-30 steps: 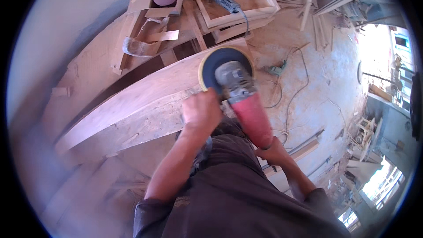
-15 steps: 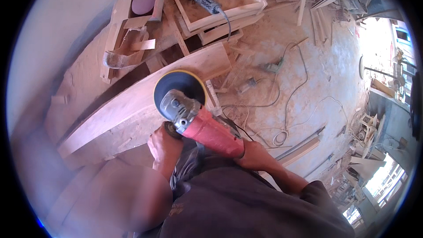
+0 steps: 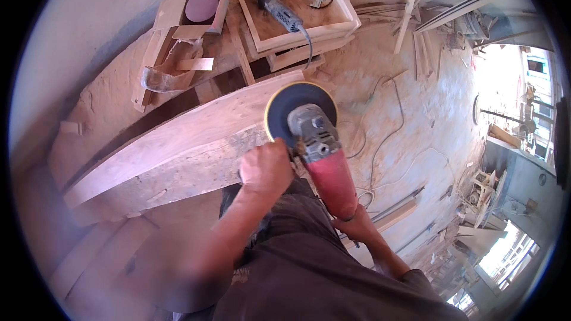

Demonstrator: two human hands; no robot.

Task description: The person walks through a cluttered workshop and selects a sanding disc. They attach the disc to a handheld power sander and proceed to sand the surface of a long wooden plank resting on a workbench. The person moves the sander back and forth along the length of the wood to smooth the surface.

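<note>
A red angle sander (image 3: 334, 183) with a grey metal head is held in both hands in front of my body. Its round black pad (image 3: 284, 106), edged in yellow, covers the right end of a long curved wooden board (image 3: 178, 128); whether it touches the wood I cannot tell. My left hand (image 3: 266, 166) is closed round the side handle, which is mostly hidden by the fingers. At the rear end of the red body, my right hand (image 3: 355, 226) grips the sander, with its fingers partly hidden beneath.
Beyond the board, a cardboard box (image 3: 223, 15) holds purple sanding discs (image 3: 202, 7). A wooden tray (image 3: 250, 21) carries a second corded power tool (image 3: 279, 12). Cables (image 3: 399, 125) loop over the dusty floor to the right, and timber strips (image 3: 410, 12) lean at the back.
The sander and both hands have moved right along the board, and the tool's body has turned more upright in view. The left hand still holds the side handle. The view has shifted slightly.
</note>
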